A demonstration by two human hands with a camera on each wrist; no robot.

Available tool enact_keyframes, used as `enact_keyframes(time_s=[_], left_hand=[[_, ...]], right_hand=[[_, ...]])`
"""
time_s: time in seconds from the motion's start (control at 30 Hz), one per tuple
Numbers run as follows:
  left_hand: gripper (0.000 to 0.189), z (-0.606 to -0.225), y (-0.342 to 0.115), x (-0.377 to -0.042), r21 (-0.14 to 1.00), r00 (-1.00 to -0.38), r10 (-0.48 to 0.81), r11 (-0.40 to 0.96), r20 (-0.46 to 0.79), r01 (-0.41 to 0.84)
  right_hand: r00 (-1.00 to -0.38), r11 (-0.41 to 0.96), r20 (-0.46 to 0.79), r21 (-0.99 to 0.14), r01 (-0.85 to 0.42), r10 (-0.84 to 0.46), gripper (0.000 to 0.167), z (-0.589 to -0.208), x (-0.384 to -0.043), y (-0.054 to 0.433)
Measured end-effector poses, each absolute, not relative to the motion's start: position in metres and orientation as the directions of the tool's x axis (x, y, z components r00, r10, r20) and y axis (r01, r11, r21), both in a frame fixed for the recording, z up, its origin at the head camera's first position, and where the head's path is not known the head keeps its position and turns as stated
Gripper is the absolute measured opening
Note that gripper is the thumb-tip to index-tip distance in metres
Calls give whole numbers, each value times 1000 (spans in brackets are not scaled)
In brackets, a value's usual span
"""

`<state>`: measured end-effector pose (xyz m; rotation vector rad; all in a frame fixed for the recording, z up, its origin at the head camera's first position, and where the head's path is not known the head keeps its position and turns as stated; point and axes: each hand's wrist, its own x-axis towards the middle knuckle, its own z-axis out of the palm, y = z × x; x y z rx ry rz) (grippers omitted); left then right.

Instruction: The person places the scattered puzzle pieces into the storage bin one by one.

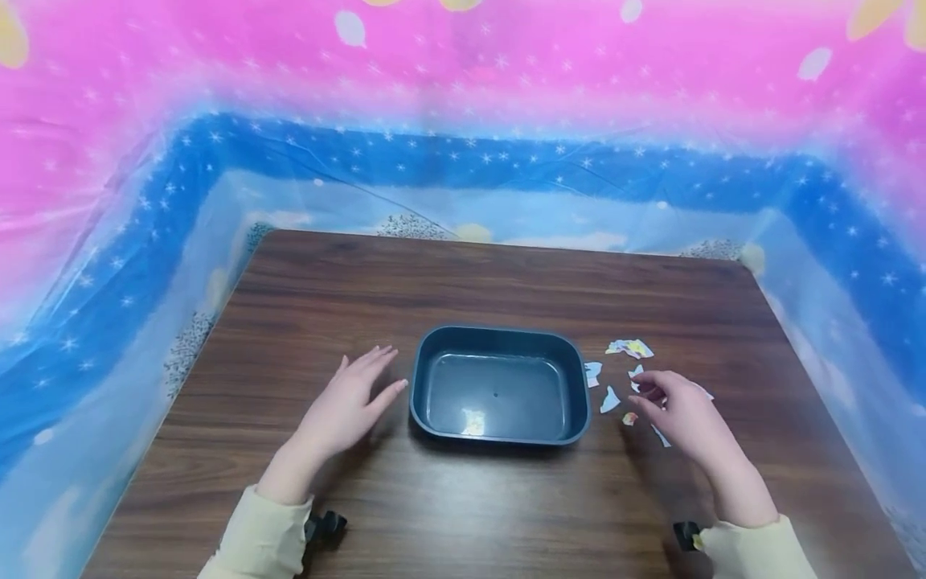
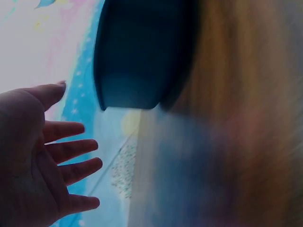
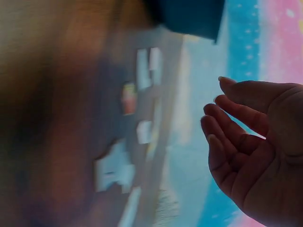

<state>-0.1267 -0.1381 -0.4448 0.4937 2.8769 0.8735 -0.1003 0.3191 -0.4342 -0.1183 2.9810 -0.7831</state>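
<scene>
A dark blue-grey rectangular basin (image 1: 499, 394) sits on the table with nothing in it. Just off its left end is my left hand (image 1: 350, 406), fingers spread and straight in the left wrist view, holding nothing. My right hand (image 1: 687, 414) hovers over torn paper scraps (image 1: 610, 400) right of the basin. In the right wrist view its fingers are loosely bent, thumb apart from them, with nothing visible between. A small red and yellow scrap (image 1: 629, 419) lies near the right thumb. The hand partly covers some scraps in the head view.
A dark brown wooden table (image 1: 477, 507) carries everything. Patterned pink and blue cloth (image 1: 463, 153) hangs behind it and along both sides. Several scraps, one group with yellow print (image 1: 631, 348), lie beyond the basin's right end. Black devices (image 1: 331, 527) are at both wrists.
</scene>
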Motion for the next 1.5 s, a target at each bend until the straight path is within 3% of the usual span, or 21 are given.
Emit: enact_keyframes(time_s=[0.1,0.3,0.43,0.53,0.8,1.2,1.3,1.5], left_hand=[[67,-452,-136,-114,568,-934,354,761,40,313],[86,-464,-125,-99,535,-913,407,768,19,353],[94,-470,-120,-92,519,-912,409,778,8,354],[98,-473,-118,-90,501,-909,417,783,18,369],[99,-476,-113,-88,469,-906,421,794,33,386],[97,-478,-112,-90,486,-915,404,797,14,359],[97,-479,-111,-91,494,-913,407,792,10,359],[98,-476,-108,-92,501,-912,410,794,-21,345]], right_hand=[[-995,856,-77,-517,-15,-64,39,-450,-106,319],[-970,868,-220,-458,194,101,69,-469,-118,307],[-952,870,-240,-408,278,192,78,-477,-119,294],[-946,871,-225,-384,307,234,72,-480,-118,287],[-939,856,-242,-401,326,244,34,-477,-117,279],[-931,821,-282,-458,342,231,32,-476,-123,279],[-938,785,-246,-517,340,244,30,-470,-122,280],[-964,770,-28,-596,227,263,25,-433,-130,265]])
